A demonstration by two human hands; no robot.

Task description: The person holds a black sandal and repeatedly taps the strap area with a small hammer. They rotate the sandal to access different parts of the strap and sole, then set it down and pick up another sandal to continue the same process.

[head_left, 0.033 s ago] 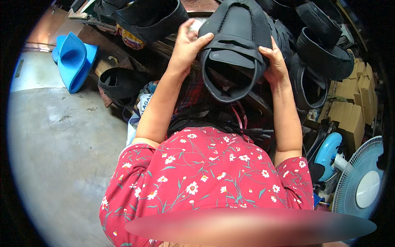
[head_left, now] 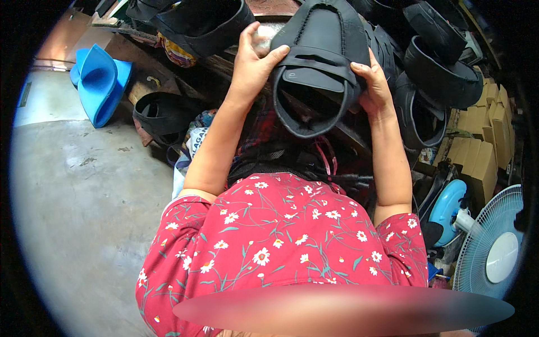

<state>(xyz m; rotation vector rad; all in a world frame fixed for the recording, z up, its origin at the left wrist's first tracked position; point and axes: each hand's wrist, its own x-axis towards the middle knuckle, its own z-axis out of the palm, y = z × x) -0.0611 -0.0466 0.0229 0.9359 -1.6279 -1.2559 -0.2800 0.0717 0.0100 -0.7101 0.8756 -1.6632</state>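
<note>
One black shoe upper (head_left: 323, 36), at the far middle of the scene, raised between two bare hands; front pointing far, hollow heel end pointing near. Features: gathered stitching along both sides of the long panel, slotted strap across the middle, tongue piece with a small pale mark. Left grip (head_left: 254, 70), one: thumb stretched onto the upper's left edge, touching it; forefinger bent and standing off, with a visible gap between it and the thumb; remaining fingers blurred or hidden, so whether they close on the upper cannot be told. Right grip (head_left: 375, 87), one: closed on the upper's right edge, thumb bent over the front face, fingers largely out of sight behind. Black shoe pieces (head_left: 443, 73), several, piled at the far right, just beyond the right grip. Larger black piece (head_left: 208, 28), one, far left of the left grip and near it. Dark hollow piece (head_left: 160, 115), one, on the left, beyond the left forearm. Blue curled sheet (head_left: 104, 84), one, far left, well apart from the hands. Grey floor (head_left: 78, 208), left side. Cardboard boxes (head_left: 477, 163), tan, several, on the right. Fan (head_left: 499, 255), one, pale, near right, beside a light-blue rounded part (head_left: 447, 210). Red floral shirt (head_left: 275, 230), worn, near middle.
</note>
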